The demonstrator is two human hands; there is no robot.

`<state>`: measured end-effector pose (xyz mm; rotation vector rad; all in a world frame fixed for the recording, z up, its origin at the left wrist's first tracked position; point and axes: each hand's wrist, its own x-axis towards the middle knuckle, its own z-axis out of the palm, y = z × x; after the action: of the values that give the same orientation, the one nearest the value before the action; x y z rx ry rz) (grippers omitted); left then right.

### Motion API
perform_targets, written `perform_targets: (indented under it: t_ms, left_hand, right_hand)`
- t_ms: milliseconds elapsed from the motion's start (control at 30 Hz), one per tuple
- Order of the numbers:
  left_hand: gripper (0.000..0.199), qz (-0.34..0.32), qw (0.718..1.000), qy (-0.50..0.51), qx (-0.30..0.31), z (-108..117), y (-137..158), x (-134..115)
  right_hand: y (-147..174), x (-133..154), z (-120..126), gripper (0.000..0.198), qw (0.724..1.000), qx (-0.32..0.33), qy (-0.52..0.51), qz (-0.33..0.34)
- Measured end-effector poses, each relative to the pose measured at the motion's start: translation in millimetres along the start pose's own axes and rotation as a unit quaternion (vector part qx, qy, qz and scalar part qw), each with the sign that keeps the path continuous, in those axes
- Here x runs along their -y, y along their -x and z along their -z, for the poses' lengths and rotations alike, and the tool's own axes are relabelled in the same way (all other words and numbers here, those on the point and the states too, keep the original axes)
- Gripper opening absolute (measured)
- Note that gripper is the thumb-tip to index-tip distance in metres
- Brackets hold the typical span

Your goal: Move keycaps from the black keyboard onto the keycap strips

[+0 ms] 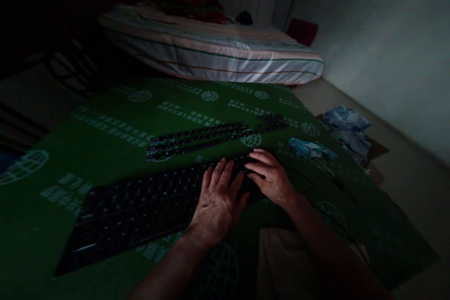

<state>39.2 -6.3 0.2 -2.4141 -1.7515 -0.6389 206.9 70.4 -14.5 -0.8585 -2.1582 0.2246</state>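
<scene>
A long black keyboard (137,206) lies slanted on a green printed sheet, many of its keys showing pale marks. My left hand (218,197) rests palm down over its right part, fingers stretched out on the keys. Close beside it, my right hand (272,176) reaches over the keyboard's right end with bent, parted fingers; I see nothing held in it, though its fingertips touch or hover over dark keys. Beyond the keyboard, loose black keycaps (197,136) are lined up in rows, with a denser cluster of keycaps (272,122) at their right end.
Right of the keycaps lie a crumpled blue-white packet (311,148) and a thin tool (333,178). A dark cable (346,232) runs under my right arm. Beige cloth (281,262) is at the near edge. A bed (218,56) stands behind the green surface (116,150); light is dim.
</scene>
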Motion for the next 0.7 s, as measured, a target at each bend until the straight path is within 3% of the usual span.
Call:
perform_targets:
  t_ms: [300, 700]
  left_hand:
    - [0.038, 0.005, 1.000, 0.002, 0.003, 1, -1, 0]
    - [0.040, 0.007, 1.000, 0.003, 0.008, 2, -1, -1]
  right_hand:
    - [-2, 17, 11, 0.019, 0.985, 0.088, 0.134, 0.069]
    - [6, 31, 6, 0.025, 0.964, 0.094, 0.232, 0.084]
